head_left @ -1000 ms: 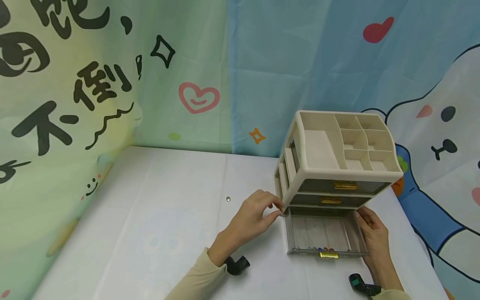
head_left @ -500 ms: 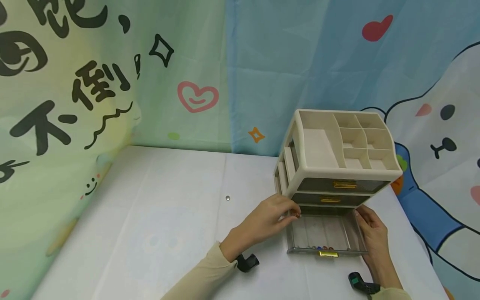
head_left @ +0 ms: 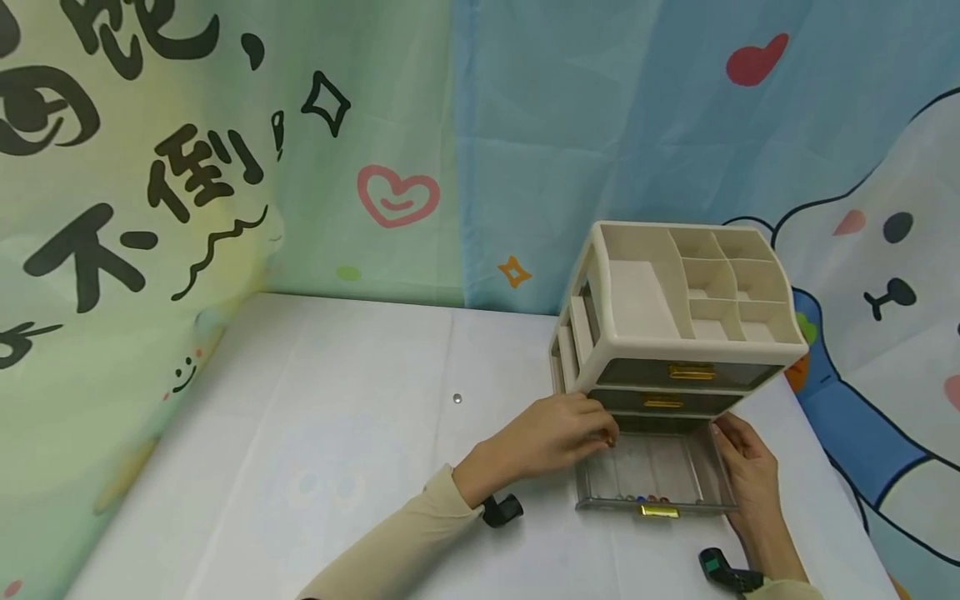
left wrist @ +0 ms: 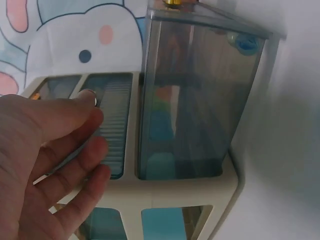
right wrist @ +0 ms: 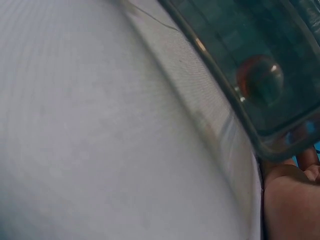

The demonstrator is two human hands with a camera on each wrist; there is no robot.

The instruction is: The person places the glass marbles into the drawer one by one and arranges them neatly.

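My left hand (head_left: 558, 435) is over the left edge of the pulled-out clear drawer (head_left: 637, 458), below the cream cabinet (head_left: 588, 367). In the left wrist view its thumb and forefinger pinch a small shiny marble (left wrist: 91, 94), mostly covered by the thumb. Several small marbles (head_left: 652, 499) lie along the drawer's front, by its gold handle (head_left: 659, 512). My right hand (head_left: 752, 475) rests against the drawer's right side with its fingers fairly straight; part of them is hidden. Through the drawer wall in the right wrist view, a reddish clear marble (right wrist: 260, 80) shows.
One loose marble (head_left: 457, 398) lies on the white table (head_left: 337, 433), left of the cabinet. Two upper drawers (head_left: 663, 402) are closed. The cabinet top has an open organizer tray (head_left: 637, 300). A printed cloth (head_left: 540, 150) hangs behind the table.
My left hand has moved right with the marble, from the cabinet's lower left corner to over the drawer. The right hand and drawer have stayed in place.
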